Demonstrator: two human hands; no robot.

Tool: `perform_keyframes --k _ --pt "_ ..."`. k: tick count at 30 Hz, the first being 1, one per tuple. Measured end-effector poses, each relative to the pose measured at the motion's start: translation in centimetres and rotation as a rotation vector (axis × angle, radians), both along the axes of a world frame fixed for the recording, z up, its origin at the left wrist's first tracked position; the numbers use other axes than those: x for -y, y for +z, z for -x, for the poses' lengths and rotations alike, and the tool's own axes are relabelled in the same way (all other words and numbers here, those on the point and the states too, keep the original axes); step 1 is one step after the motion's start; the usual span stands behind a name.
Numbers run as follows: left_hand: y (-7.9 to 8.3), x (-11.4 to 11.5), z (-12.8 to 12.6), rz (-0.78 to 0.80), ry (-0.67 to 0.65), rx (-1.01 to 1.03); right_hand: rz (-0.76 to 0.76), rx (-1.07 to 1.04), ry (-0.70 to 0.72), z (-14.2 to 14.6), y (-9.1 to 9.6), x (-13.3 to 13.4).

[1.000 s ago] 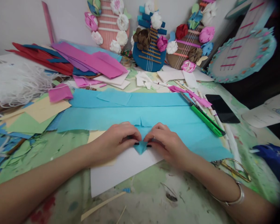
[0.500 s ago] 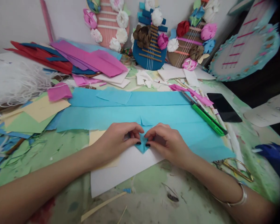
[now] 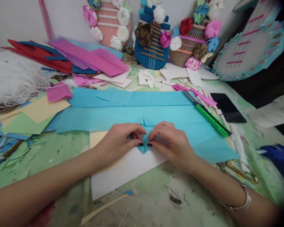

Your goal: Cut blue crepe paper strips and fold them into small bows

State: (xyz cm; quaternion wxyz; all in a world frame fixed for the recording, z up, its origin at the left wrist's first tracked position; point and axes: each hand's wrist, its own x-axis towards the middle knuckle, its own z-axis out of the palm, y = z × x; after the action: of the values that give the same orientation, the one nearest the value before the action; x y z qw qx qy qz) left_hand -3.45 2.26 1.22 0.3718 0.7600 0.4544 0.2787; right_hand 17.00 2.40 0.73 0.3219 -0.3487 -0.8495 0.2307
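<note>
My left hand (image 3: 119, 142) and my right hand (image 3: 170, 143) meet at the middle of the table, fingers curled and thumbs nearly touching. Between them they pinch a small folded piece of light blue paper (image 3: 144, 145), whose point sticks out below the thumbs. The piece lies over a white sheet (image 3: 123, 171) and against the near edge of a long light blue tissue sheet (image 3: 170, 118). Part of the folded piece is hidden under my fingers.
A green pen (image 3: 210, 121) and a black phone (image 3: 228, 108) lie to the right, gold scissors (image 3: 239, 171) nearer me. Pink and red paper stacks (image 3: 90, 60), white fringe (image 3: 16, 80) and paper scraps fill the left. Paper-flower guitars (image 3: 151, 41) stand at the back.
My thumbs have drawn a little closer together over the folded blue piece. The view has tipped slightly downward; the hands stay in the same place.
</note>
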Motion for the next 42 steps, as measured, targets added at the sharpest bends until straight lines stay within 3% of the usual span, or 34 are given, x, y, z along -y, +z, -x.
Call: perform_keyframes --k 12,27,36,42 --pt "0.2 -0.1 -0.2 -0.041 -0.007 -0.073 0.130 0.043 -0.036 0.4 -0.4 -0.2" --pt "0.0 -0.1 -0.1 -0.135 0.008 -0.126 0.119 0.042 -0.047 0.4 -0.2 -0.4" --pt "-0.5 0.5 0.6 -0.371 -0.133 -0.178 0.049 0.071 -0.086 0.1 -0.4 -0.3" --pt "-0.4 0.4 1.0 -0.352 -0.158 -0.183 0.099 0.091 -0.127 0.0 -0.3 -0.5"
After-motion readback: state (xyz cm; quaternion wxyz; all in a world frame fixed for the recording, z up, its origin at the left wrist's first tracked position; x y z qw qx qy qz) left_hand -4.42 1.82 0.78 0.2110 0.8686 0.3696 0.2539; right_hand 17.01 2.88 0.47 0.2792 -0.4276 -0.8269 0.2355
